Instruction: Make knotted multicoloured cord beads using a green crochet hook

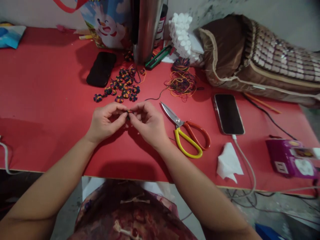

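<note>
Between the fingertips of both hands is a small multicoloured cord knot (129,112), partly covered by the fingers. My left hand (107,120) pinches it from the left, and my right hand (148,120) pinches it from the right. Just beyond the hands lies a loose group of similar knotted cord pieces (124,86) in dark blue, orange and red. Scissors (178,122) with one yellow and one red handle rest open to the right of my right hand. Farther back is a tangle of thin multicoloured cord (182,81), with a strand running toward the hands.
On the red table (50,100) lie a black phone (102,69), a charging phone (229,114), crumpled tissue (228,162) and a purple box (287,156). At the back stand a metal flask (148,30), a green cutter (158,58), a cartoon bag (107,26) and a brown cushion (262,53).
</note>
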Demonstrator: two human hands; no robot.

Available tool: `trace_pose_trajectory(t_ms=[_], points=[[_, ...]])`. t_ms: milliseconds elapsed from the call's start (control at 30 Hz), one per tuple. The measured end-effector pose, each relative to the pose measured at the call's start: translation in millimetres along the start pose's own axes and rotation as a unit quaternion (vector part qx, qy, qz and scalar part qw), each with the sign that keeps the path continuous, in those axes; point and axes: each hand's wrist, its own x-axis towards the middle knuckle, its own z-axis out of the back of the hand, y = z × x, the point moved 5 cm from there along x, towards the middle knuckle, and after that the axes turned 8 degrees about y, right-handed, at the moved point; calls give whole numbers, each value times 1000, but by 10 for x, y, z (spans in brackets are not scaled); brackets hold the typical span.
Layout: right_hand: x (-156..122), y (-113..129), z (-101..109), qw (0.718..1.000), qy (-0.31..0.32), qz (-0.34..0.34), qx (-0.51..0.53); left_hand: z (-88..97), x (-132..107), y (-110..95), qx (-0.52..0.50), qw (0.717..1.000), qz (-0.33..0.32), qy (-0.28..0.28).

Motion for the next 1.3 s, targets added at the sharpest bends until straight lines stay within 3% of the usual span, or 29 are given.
trace_pose_trajectory(t_ms=[200,533,700,933,1033,1167,1233,1300], points=[[56,-41,34,999,5,4,35,-80,59,23,-8,999,9,40],[73,-53,106,998,-12,-6,60,-148,67,15,-70,997,18,40],[72,-90,41,996,21,-16,81,-189,71,49,-62,997,16,49],[48,2,121,996,-40,81,3,-185,76,-15,-93,995,10,19],[34,63,194,985,-47,163,-38,-165,103,1,-210,975,64,14],[10,126,216,961,-34,261,-87,-191,118,80,-338,927,159,45],[8,142,198,958,-22,269,-100,-193,117,106,-361,915,178,43],[29,126,197,973,-15,218,-69,-189,119,106,-372,911,176,32]])
